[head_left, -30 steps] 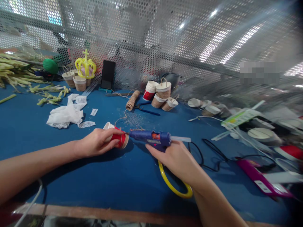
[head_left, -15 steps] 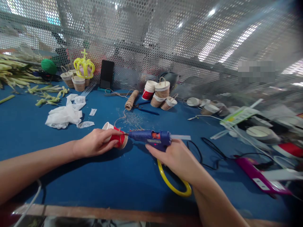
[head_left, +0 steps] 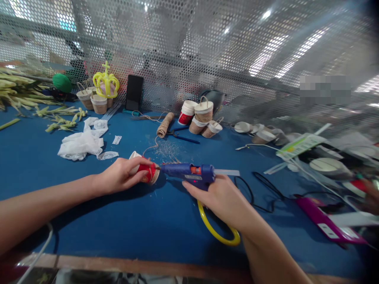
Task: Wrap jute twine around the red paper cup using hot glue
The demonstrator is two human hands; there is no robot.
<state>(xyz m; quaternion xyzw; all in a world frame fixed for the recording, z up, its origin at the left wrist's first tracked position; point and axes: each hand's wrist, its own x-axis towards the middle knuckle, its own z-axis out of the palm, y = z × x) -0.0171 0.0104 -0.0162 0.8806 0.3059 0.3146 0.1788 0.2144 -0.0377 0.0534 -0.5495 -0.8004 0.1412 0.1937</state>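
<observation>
The left forearm comes in low from the left edge, and the left hand (head_left: 124,175) pinches a red-and-white cup (head_left: 152,172) between thumb and fingers. The cup lies tipped over the blue table (head_left: 133,232) just ahead of the body, its white mouth turned to the far left. The right forearm slants up from the lower right; the right hand (head_left: 220,199) is wrapped about the grip of a blue glue gun (head_left: 183,171), one digit reaching forward beneath the barrel. The nozzle points left at the cup's base end. A yellow loop (head_left: 217,234) hangs below the right hand. Beyond the cup lie a twine roll (head_left: 166,125) and pliers (head_left: 186,139); white lacy fabric (head_left: 79,146) sits to the left, a purple power strip (head_left: 321,219) to the right. The left fingers cover much of the cup, and the right hand hides the gun's grip and trigger. Whether nozzle and cup touch cannot be told. At the right edge a dark, blurred shape, perhaps another person's hand (head_left: 371,193), is cut off.
</observation>
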